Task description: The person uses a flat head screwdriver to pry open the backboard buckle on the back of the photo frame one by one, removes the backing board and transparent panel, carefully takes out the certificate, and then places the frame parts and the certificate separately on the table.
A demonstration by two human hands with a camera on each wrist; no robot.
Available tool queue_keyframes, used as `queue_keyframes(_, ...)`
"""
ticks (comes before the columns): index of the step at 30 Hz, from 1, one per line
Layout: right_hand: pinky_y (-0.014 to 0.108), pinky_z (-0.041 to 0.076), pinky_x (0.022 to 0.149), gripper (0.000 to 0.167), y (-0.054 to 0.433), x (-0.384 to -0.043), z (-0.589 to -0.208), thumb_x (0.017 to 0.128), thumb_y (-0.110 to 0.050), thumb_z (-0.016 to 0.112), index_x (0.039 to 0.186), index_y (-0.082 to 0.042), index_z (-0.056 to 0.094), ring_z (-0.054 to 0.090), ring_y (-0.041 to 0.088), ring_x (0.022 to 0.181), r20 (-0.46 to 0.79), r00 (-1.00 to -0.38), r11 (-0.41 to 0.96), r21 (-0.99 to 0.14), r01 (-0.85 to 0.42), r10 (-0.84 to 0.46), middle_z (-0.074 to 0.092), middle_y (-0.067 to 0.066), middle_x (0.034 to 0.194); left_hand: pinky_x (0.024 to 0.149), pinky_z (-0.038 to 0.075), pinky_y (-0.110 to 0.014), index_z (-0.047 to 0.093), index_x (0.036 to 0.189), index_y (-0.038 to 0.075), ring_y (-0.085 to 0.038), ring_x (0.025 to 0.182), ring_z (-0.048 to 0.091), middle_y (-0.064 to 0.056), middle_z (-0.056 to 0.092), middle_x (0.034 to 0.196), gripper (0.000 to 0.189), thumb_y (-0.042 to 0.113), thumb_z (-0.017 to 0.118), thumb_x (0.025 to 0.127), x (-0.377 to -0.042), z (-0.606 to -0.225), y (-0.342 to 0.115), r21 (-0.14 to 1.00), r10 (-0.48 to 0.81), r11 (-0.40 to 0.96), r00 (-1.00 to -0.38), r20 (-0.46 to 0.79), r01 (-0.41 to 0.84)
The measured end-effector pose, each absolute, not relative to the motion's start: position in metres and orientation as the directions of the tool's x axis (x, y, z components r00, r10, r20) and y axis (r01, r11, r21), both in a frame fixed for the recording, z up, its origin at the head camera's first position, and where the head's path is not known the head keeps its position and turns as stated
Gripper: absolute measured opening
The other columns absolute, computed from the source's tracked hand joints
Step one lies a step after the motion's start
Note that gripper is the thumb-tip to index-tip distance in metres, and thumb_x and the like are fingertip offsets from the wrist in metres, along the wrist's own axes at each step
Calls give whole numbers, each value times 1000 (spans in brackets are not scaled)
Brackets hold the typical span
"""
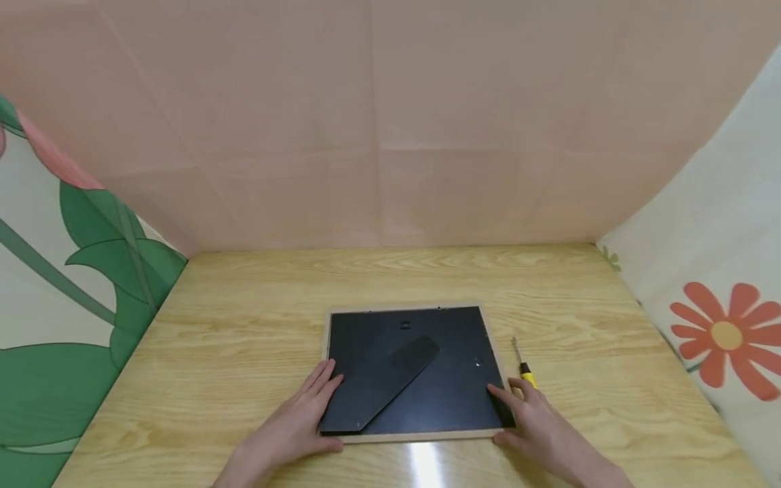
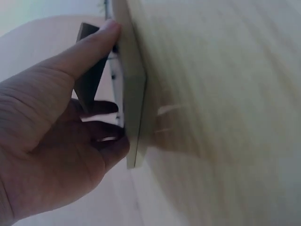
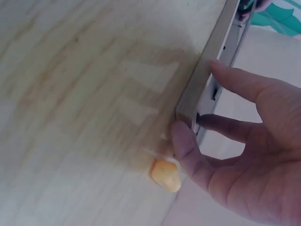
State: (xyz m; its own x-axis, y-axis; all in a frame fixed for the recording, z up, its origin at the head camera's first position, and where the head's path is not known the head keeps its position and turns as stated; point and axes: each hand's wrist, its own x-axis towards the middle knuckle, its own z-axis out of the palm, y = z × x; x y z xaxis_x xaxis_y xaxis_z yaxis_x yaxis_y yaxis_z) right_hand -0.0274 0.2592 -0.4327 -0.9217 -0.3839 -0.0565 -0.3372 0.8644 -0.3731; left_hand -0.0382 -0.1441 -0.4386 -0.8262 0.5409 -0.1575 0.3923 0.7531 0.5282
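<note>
A picture frame (image 1: pixel 451 379) lies face down on the wood-grain table, its black backboard up inside a pale wooden border. Across the backboard runs a black easel leg (image 1: pixel 390 383); the left wrist view shows this leg (image 2: pixel 89 77) tilted away from the board. My left hand (image 1: pixel 299 417) holds the near left corner, thumb at the near edge and fingers along the left side. At the near right corner, my right hand (image 1: pixel 539 427) grips the border (image 3: pixel 200 84) between thumb and fingers. Just beyond the right hand lies a screwdriver (image 1: pixel 525 371), its yellow handle partly hidden.
The wood-grain table (image 1: pixel 244 318) extends around the frame on all sides. A plain pinkish cloth (image 1: pixel 378 135) hangs behind it. Patterned cloths stand at the left, with green leaves (image 1: pixel 55 386), and at the right, with a red flower (image 1: pixel 726 335).
</note>
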Motion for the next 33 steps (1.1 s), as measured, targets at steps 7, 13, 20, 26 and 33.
queue_keyframes(7,28,53,61,60,267,-54,-406,80,-14,79,133,1,52,57,16,83,-10,-869,744,-523,-416,-494,46,26,127,109,23,-57,20,154,4,-35,145,9,-17,6,160,111,43,83,71,-51,-430,-170,670,575,652,-807,-133,355)
queue_keyframes(13,20,52,62,49,253,-104,-398,86,-5,72,131,2,53,51,3,75,14,-776,613,-605,-509,-630,51,17,125,111,19,-56,16,153,-2,-36,145,9,-19,7,159,103,52,69,83,-67,-441,-188,674,571,634,-818,-77,379)
queue_keyframes(20,24,54,71,54,219,-138,-427,87,-8,72,135,2,51,58,19,97,-24,-660,570,-528,-629,-751,47,16,136,112,17,-53,19,151,-4,-36,144,14,-19,12,158,91,50,62,91,-65,-462,-185,575,593,667,-805,-25,473)
queue_keyframes(26,30,52,82,55,205,-150,-433,84,-8,75,134,1,53,52,26,114,-15,-576,531,-407,-743,-817,48,13,136,113,15,-53,19,152,0,-33,144,15,-14,12,159,87,46,61,92,-59,-463,-181,551,595,676,-804,-17,489)
queue_keyframes(33,37,50,90,47,194,-156,-441,83,-6,75,127,-1,60,52,24,115,17,-541,512,-300,-805,-841,52,9,126,113,14,-54,17,153,1,-34,144,14,-14,10,159,85,43,60,93,-58,-455,-184,531,586,704,-808,-60,471)
